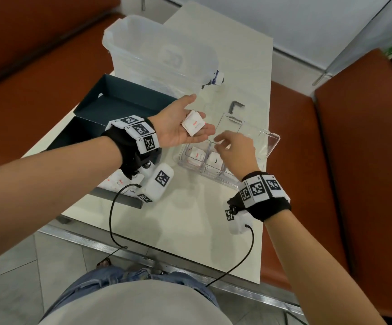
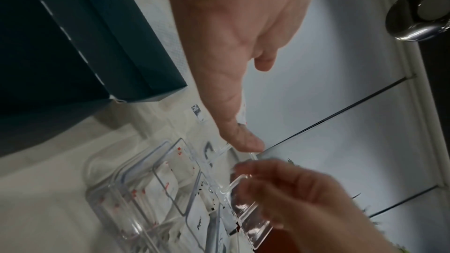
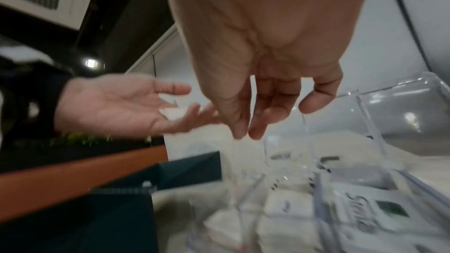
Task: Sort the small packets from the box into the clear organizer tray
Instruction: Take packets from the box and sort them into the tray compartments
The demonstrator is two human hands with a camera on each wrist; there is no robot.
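My left hand (image 1: 185, 109) is turned palm up above the table, fingers straight, with white red-printed packets (image 1: 193, 123) lying loose on it. In the right wrist view that left hand (image 3: 116, 107) and its packets (image 3: 174, 113) are at the left. My right hand (image 1: 230, 146) hovers just right of it, over the clear organizer tray (image 1: 270, 141), fingers loosely curled and holding nothing. The tray's near compartments hold a red-printed packet (image 1: 196, 156) and a black-printed one (image 1: 215, 159). The dark teal box (image 1: 120, 99) is to the left, with more packets (image 1: 117, 184) at its near end.
A large translucent plastic bin (image 1: 148, 50) stands at the back of the white table (image 1: 190, 219). A small dark L-shaped piece (image 1: 235, 107) lies behind the tray. Orange-brown benches (image 1: 354, 160) flank the table. The tray's clear lid (image 3: 365, 118) is swung open to the right.
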